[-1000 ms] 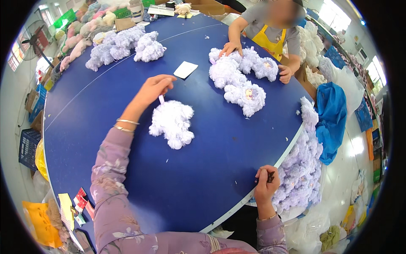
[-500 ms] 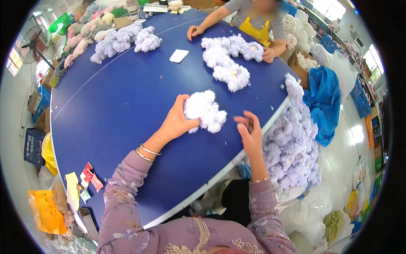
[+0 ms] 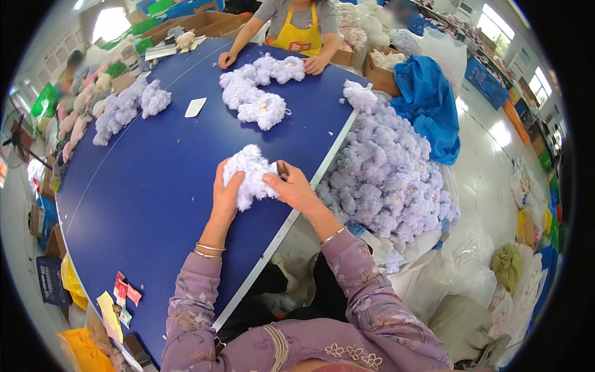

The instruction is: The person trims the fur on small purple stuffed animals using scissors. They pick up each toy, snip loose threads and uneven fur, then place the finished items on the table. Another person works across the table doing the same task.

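A fluffy pale lilac plush toy [image 3: 250, 173] is held just over the blue table [image 3: 161, 204], close to its right edge. My left hand [image 3: 227, 193] is closed round the toy's left side, thumb on top. From the other side my right hand [image 3: 292, 187] pinches the toy's right end between thumb and fingers. A small whitish bit shows by those right fingertips; I cannot make out what it is. The fingers under the toy are hidden.
Several lilac plush toys lie in a row [image 3: 260, 106] before a co-worker in a yellow apron [image 3: 297, 34]. A big heap of them [image 3: 390, 173] stands right of the table, beside blue plastic [image 3: 427, 105]. A white card [image 3: 195, 107] and more plush [image 3: 127, 108] lie farther left.
My right hand has moved in from beside the toy and taken hold of its right end. The whole view has swung, so the table appears farther left.
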The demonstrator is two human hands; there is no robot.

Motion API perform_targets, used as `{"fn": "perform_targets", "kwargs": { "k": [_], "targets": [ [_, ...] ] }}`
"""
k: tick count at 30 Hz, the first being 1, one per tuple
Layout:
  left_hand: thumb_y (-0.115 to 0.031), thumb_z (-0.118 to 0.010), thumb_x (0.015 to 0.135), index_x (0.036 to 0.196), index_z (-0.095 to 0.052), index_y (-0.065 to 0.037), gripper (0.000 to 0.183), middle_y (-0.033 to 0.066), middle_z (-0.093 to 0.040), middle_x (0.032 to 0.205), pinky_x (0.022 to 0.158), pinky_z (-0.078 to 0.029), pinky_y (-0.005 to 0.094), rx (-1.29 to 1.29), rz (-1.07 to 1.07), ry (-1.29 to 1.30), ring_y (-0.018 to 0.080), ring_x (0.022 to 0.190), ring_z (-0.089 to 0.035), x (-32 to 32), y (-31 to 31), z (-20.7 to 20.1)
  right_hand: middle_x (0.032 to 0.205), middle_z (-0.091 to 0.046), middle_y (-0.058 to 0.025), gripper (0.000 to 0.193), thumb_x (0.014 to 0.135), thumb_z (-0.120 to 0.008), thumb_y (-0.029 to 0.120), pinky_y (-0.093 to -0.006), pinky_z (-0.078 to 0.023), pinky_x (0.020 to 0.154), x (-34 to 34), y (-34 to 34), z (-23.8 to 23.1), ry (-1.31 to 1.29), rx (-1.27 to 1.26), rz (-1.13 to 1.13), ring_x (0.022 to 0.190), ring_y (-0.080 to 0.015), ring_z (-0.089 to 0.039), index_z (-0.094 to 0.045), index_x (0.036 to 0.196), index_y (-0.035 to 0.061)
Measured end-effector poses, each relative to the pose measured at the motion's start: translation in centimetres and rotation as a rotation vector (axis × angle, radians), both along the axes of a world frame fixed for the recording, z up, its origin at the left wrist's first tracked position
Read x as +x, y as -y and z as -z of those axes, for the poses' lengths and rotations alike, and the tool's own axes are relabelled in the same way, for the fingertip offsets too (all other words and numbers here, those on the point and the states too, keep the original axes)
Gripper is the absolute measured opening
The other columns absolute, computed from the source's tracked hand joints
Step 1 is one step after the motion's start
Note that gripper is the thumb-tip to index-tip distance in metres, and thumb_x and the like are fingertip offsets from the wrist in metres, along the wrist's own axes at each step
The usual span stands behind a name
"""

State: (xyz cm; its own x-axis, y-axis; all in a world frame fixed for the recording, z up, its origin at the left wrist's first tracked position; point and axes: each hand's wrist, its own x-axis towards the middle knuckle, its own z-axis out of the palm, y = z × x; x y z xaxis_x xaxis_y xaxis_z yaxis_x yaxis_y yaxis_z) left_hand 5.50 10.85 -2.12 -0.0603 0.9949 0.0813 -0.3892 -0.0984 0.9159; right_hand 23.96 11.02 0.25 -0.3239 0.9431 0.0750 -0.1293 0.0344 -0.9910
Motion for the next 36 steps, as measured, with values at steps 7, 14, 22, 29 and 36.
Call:
{"fn": "perform_targets", "kwargs": {
  "k": [7, 14, 22, 29, 36],
  "targets": [
    [-0.012, -0.050, 0.097, 0.119, -0.052, -0.004, 0.023, 0.0078, -0.062, 0.108, 0.084, -0.051, 0.0275, 0.000, -0.060, 0.083, 0.0131, 0.096, -0.061, -0.6, -0.9, 0.8, 0.066, -0.046, 0.0029, 0.022, 0.094, -0.059, 0.027, -0.0223, -0.033, 0.041, -0.7, 0.4, 1.2, -0.189, -0.129, -0.021, 0.049, -0.0047, -0.041, -0.054, 0.091, 0.0056],
    [-0.017, -0.055, 0.096, 0.117, -0.051, -0.001, 0.026, 0.0066, -0.061, 0.106, 0.083, -0.049, 0.0262, 0.105, -0.124, -0.163, 0.0119, 0.095, -0.059, -0.7, -0.6, 1.0, 0.071, -0.055, 0.0023, 0.039, 0.079, -0.076, 0.032, -0.0223, -0.033, 0.042, -0.7, 0.8, -1.0, 0.083, -0.161, -0.013, 0.050, -0.0037, -0.042, -0.063, 0.101, 0.0029],
    [-0.004, -0.051, 0.089, 0.120, -0.050, 0.000, 0.031, 0.0093, -0.060, 0.107, 0.083, -0.049, 0.0271, 0.056, -0.045, -0.102, 0.0137, 0.097, -0.058, -1.0, -0.5, 0.6, 0.078, -0.061, 0.0027, 0.023, 0.085, -0.064, 0.017, -0.0230, -0.041, 0.060, -2.6, 1.1, -0.2, -0.013, -0.109, 0.136, 0.070, -0.0048, -0.052, -0.066, 0.099, -0.0003],
    [-0.002, -0.043, 0.088, 0.126, -0.046, -0.002, 0.038, 0.0098, -0.056, 0.116, 0.093, -0.045, 0.0296, 0.112, -0.102, 0.059, 0.0162, 0.105, -0.055, -1.2, -1.4, 1.9, 0.069, -0.061, -0.0065, 0.022, 0.092, -0.055, 0.026, -0.0243, -0.030, 0.038, -1.2, -0.1, 1.1, -0.234, -0.269, 0.009, 0.040, -0.0065, -0.035, -0.058, 0.095, 0.0039],
    [-0.005, -0.045, 0.086, 0.144, -0.030, -0.006, 0.060, 0.0123, -0.045, 0.135, 0.101, -0.042, 0.0339, 0.146, 0.094, 0.089, 0.0227, 0.124, -0.047, -1.0, -0.3, 0.0, 0.082, -0.064, -0.0120, 0.026, 0.094, -0.057, 0.029, -0.0226, -0.029, 0.037, -0.7, 0.0, 0.1, -0.288, -0.425, -0.060, 0.041, -0.0045, -0.032, -0.058, 0.099, 0.0037]
  ]
}}
